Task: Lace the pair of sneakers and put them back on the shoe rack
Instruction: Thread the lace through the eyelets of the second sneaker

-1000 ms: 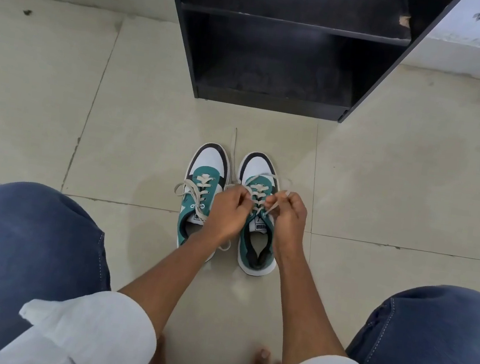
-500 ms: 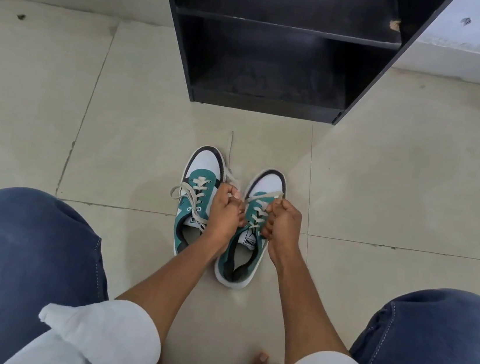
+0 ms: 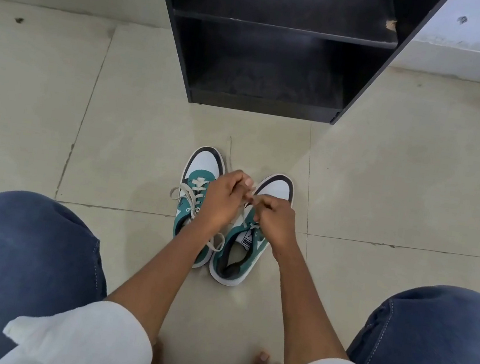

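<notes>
Partway through lacing. Two teal-and-white sneakers side by side on the tiled floor [image 3: 56,127], toes toward an open black shoe rack [image 3: 271,27] just beyond, both shelves bare. Left sneaker [image 3: 199,176] laced up the front, loose cream ends trailing beside it, no bow visible. Right sneaker [image 3: 255,245] angled, heel close to the other's. Left hand [image 3: 224,201] and right hand [image 3: 276,220] almost touching above its tongue, fingers closed, pinching its cream lace [image 3: 243,217] taut. Probably still to do: finishing and tying this lace, then both shoes onto the rack.
</notes>
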